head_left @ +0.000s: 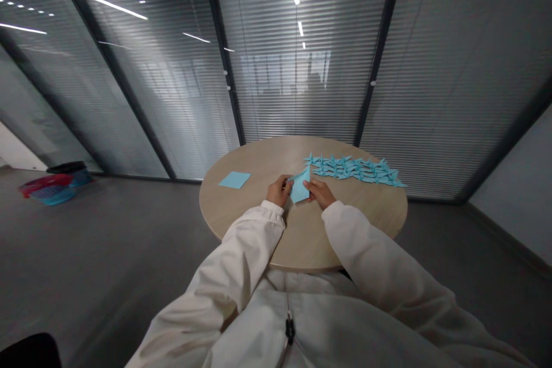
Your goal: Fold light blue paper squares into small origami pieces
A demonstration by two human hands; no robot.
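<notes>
Between my two hands is a light-blue sheet of paper [301, 187], bent and lifted a little off the table. My left hand [279, 190] pinches its left edge, fingers curled. At the right edge, my right hand [319, 192] grips the same sheet, with the thumb in front and the fingers partly hidden behind. Folded blue paper cranes [356, 169] stand in several close rows just beyond and right of my right hand. To the left of my left hand, a flat blue paper square [234, 180] lies apart on the tabletop.
The round wooden table [302, 241] stands close in front of my body. Behind it runs a glass partition [297, 98] with blinds and dark frames. Red and blue basins [54, 188] sit on the floor at far left. A dark object [31, 352] shows at bottom left.
</notes>
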